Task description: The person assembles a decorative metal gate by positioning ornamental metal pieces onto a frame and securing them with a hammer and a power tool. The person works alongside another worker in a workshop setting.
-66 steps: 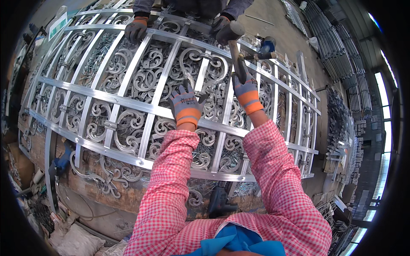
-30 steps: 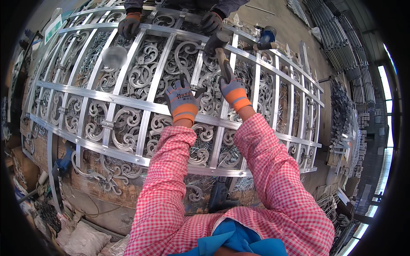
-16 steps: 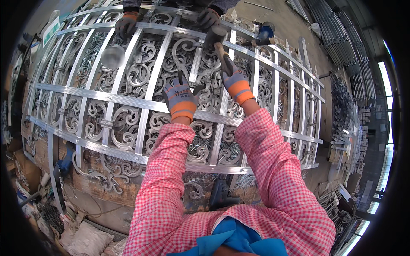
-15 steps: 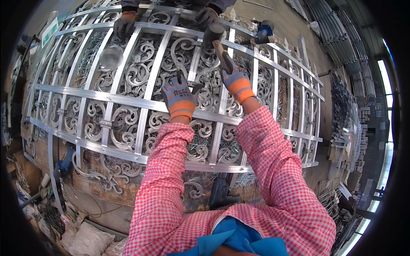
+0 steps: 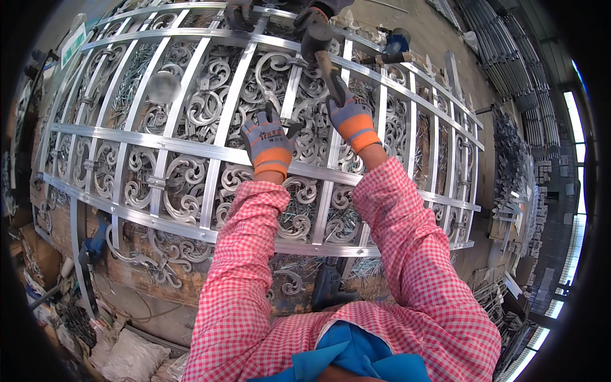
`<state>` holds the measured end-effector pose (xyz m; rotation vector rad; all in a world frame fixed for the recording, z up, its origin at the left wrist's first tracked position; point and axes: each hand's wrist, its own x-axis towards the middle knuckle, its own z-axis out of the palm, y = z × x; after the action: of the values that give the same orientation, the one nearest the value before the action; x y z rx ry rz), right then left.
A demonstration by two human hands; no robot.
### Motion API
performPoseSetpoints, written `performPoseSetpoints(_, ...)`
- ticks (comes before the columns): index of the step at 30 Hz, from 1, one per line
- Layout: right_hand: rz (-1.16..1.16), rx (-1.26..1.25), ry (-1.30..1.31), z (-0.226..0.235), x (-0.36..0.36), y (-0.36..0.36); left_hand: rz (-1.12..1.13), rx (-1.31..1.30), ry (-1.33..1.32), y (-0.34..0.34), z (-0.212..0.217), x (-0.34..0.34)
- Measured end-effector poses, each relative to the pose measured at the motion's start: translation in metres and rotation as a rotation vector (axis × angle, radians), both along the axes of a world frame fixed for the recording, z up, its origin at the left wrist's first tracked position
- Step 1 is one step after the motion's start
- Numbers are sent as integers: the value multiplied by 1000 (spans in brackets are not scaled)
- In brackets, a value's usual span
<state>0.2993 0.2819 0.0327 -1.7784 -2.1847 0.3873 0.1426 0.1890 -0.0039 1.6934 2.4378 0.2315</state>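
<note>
My right hand [image 5: 352,118], in a grey and orange glove, grips the wooden handle of a mallet [image 5: 326,62]. The mallet's dark head is raised over the far rails of a silver metal fence panel [image 5: 210,151]. In a matching glove, my left hand [image 5: 267,141] is over the panel's middle rail. Its fingers close on the lower end of a curled metal scroll [image 5: 259,77], which reaches away toward the far rail; the exact grip is partly hidden by the glove.
Many loose scrolls [image 5: 203,108] and screws lie beneath the bars. Across the panel are a co-worker's gloved hands [image 5: 239,15]. A power drill [image 5: 330,283] lies at the near edge, another blue tool [image 5: 95,239] at left. Long metal bars [image 5: 503,57] are stacked at far right.
One of the co-worker's hands has moved right along the far rail, closer to the other. My hands, the mallet and the scroll stay almost in place.
</note>
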Motion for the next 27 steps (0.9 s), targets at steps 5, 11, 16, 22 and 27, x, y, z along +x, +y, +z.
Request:
performPoseSetpoints(5,39,250,104,7,-5,-4,11,48,-11,-1,-9,0)
performPoseSetpoints(11,-33,-206,-167,-2,-10,-4,10,16,14,2,-7,0)
performPoseSetpoints(16,-98,-48,103,-13,15,-17,11,27,-26,-2,-2,2)
performPoseSetpoints(22,-148,-146,560,-16,55,-70,21,27,1,-1,3,2)
performPoseSetpoints(27,-140,-10,650,-41,101,-131,-14,386,14,-4,-19,-3)
